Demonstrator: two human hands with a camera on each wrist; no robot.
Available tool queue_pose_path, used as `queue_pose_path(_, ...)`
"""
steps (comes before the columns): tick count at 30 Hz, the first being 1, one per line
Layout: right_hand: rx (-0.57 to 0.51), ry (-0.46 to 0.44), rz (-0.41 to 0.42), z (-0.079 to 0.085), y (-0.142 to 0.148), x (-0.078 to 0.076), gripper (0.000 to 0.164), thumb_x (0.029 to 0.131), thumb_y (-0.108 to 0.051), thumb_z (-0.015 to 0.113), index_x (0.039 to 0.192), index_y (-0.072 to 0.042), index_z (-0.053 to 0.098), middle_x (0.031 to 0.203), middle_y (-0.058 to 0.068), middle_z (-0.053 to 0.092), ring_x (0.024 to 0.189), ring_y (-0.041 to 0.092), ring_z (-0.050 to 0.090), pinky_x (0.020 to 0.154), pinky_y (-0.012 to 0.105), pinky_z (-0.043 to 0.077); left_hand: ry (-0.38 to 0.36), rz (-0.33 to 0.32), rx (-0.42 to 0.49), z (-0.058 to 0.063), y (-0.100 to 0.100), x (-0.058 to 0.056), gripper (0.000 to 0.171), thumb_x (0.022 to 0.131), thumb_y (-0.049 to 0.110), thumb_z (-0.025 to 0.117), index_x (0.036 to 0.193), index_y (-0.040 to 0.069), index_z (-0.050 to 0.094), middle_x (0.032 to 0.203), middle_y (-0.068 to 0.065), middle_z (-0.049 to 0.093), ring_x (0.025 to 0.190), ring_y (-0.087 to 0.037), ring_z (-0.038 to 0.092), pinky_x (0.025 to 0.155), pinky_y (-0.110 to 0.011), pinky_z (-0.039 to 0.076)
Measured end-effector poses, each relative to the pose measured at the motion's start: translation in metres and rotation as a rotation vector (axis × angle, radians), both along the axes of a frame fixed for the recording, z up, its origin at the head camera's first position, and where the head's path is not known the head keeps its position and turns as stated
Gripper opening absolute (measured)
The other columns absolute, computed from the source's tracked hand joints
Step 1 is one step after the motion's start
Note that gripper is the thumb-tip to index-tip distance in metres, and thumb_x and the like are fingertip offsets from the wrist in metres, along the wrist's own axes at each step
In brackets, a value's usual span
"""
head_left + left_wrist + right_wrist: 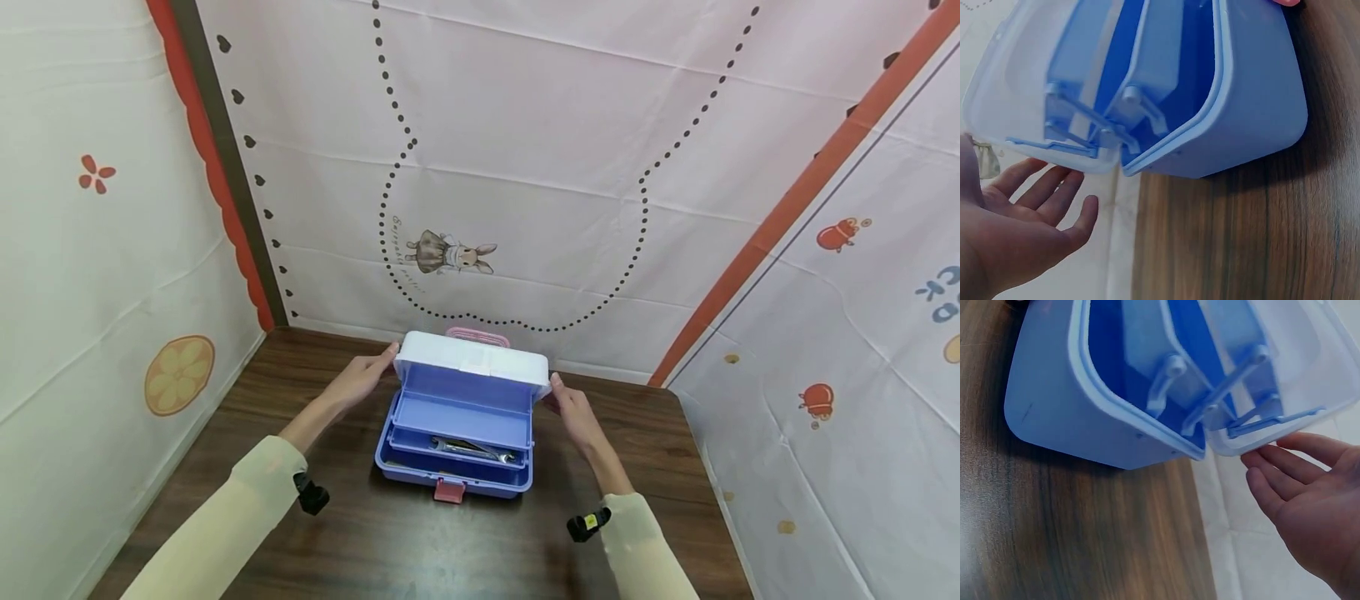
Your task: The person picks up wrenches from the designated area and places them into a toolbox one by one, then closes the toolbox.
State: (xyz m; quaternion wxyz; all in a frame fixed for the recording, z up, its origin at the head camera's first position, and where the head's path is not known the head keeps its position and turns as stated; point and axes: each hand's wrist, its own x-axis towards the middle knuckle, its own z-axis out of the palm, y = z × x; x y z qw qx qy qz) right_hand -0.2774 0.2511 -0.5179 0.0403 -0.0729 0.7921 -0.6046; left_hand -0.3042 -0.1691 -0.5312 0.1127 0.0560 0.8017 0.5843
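A blue toolbox (408, 479) stands on the table with its white lid (472, 354) raised and its stepped inner trays (461, 417) spread out. Silver wrenches (472, 450) lie in the lower tray. My left hand (356, 379) holds the lid's left end, thumb at its edge and fingertips against its side in the left wrist view. At the opposite end, my right hand (577, 412) holds the lid the same way, its fingertips at the rim in the right wrist view. Blue hinge arms (1229, 390) link lid and trays. A pink latch (449, 492) hangs at the front.
The pink carry handle (477, 337) sticks up behind the lid, close to the patterned cloth wall (525, 250). More cloth encloses the left and right sides. Dark wood tabletop (360, 542) extends around the box.
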Motion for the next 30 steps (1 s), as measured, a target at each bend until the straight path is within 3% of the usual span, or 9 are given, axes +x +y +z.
queue_pose_path(5,0.167,0.016,-0.002,0.006,0.003,0.007,0.049,0.112,-0.03,0.055,0.132,0.013,0.066,0.13,0.026,0.07,0.126,0.038,0.063,0.112,0.058,0.046,0.022,-0.081,-0.099,0.004,-0.005,0.007,0.091,0.104,0.072,0.045,0.159,0.001,0.044,0.162,-0.025,0.043,0.146,-0.047,0.044,0.118,-0.061,0.039)
queue_pose_path(9,0.246,0.032,0.045,0.007,0.005,0.013,0.047,0.107,-0.029,0.065,0.136,0.007,0.066,0.126,0.02,0.072,0.117,0.032,0.066,0.103,0.05,0.053,0.075,-0.145,-0.148,0.003,-0.008,0.013,0.083,0.106,0.064,0.051,0.161,0.003,0.043,0.162,-0.024,0.044,0.149,-0.045,0.041,0.119,-0.063,0.037)
queue_pose_path(15,0.244,0.048,0.112,0.006,0.009,0.023,0.054,0.1,-0.03,0.075,0.139,0.005,0.063,0.128,0.019,0.071,0.117,0.031,0.067,0.1,0.043,0.058,0.083,-0.181,-0.131,-0.001,-0.012,0.024,0.081,0.104,0.056,0.063,0.162,0.004,0.041,0.162,-0.022,0.044,0.149,-0.042,0.041,0.12,-0.06,0.037)
queue_pose_path(22,0.233,0.072,0.091,0.0,0.007,0.033,0.064,0.093,-0.03,0.084,0.144,0.001,0.061,0.135,0.019,0.068,0.125,0.035,0.066,0.107,0.053,0.053,0.134,-0.233,-0.069,-0.011,-0.012,0.035,0.078,0.103,0.041,0.071,0.164,0.004,0.038,0.167,-0.021,0.037,0.154,-0.041,0.033,0.121,-0.059,0.034)
queue_pose_path(30,0.162,0.14,0.05,-0.018,-0.001,0.037,0.076,0.089,-0.02,0.088,0.155,-0.004,0.053,0.149,0.018,0.06,0.135,0.036,0.059,0.114,0.057,0.046,0.163,-0.212,-0.061,-0.026,-0.009,0.039,0.085,0.097,0.041,0.079,0.167,0.021,0.035,0.17,-0.01,0.035,0.155,-0.037,0.032,0.12,-0.059,0.036)
